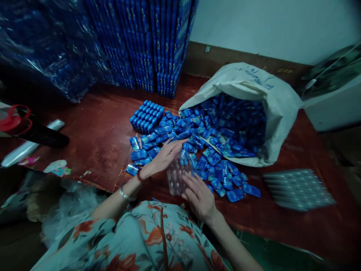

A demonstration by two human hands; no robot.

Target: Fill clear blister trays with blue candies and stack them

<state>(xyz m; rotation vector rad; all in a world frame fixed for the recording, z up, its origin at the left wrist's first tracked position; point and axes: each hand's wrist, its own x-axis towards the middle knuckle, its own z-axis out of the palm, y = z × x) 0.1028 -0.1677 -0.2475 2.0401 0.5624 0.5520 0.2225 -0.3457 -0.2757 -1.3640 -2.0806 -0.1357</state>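
In the head view a clear plastic tray (pixel 175 177) with moulded pockets sits in front of my body, at the near side of a heap of blue wrapped packets (pixel 221 171). My right hand (pixel 201 197) is on the tray's right side, fingers over it and thumb near its front corner. Beside the tray's far left edge my left hand (pixel 165 156) reaches out with straight fingers, the tips near the packets. Whether the left palm touches the tray, I cannot tell. Behind the left hand stands a neat block of blue oval-topped pieces (pixel 147 116).
A white sack (pixel 282 113) lies on its side, blue packets spilling from its mouth. Stacked clear trays (pixel 300 188) are blurred at right. Tall stacks of blue packs (pixel 146 41) stand behind. A dark bottle with a red lid (pixel 42 131) and a plastic roll (pixel 21 154) lie left.
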